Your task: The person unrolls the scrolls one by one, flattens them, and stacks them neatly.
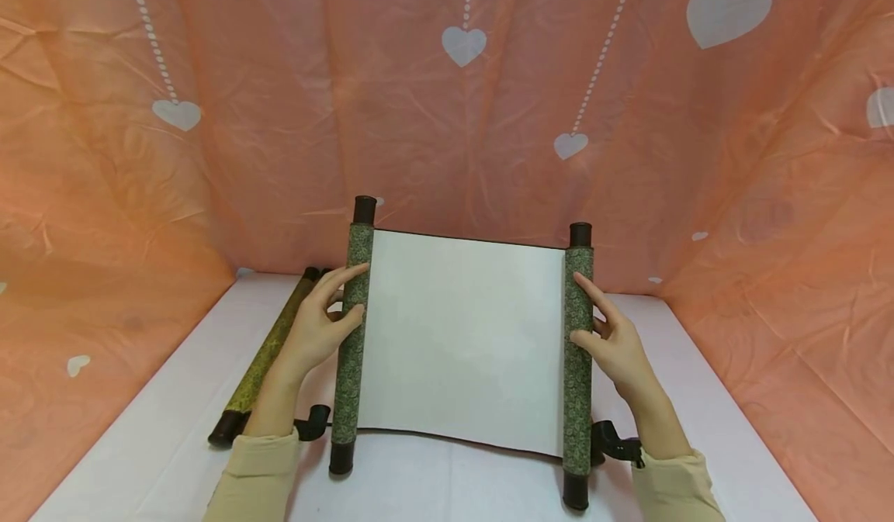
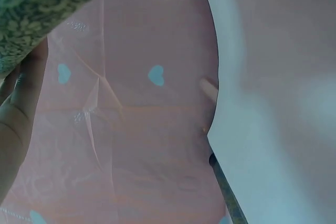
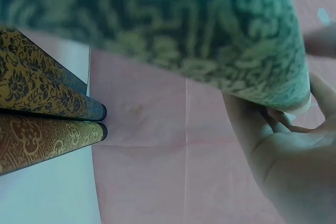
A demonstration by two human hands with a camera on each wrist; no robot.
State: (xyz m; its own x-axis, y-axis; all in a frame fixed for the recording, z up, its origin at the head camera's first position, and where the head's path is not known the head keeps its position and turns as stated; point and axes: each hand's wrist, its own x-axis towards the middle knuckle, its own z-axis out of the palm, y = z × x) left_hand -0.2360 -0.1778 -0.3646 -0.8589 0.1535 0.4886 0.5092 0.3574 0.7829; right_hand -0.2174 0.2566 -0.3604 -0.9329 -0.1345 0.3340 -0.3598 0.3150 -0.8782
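A hanging scroll is partly unrolled, with blank white paper (image 1: 461,343) spread between two green patterned rolls that have black end knobs. My left hand (image 1: 317,320) grips the left roll (image 1: 352,351), thumb in front and index finger along its face. At the other side, my right hand (image 1: 615,340) holds the right roll (image 1: 578,375) between thumb and fingers. The far end of the scroll is tilted up off the table. Close up in the right wrist view, the green roll (image 3: 210,30) hides part of my right hand (image 3: 299,156).
A yellow-green rolled scroll (image 1: 268,351) lies on the white table (image 1: 168,437) behind my left forearm, a second dark end beside it. The right wrist view shows two patterned rolls (image 3: 47,90) side by side. An orange-pink curtain (image 1: 419,119) with white hearts surrounds the table.
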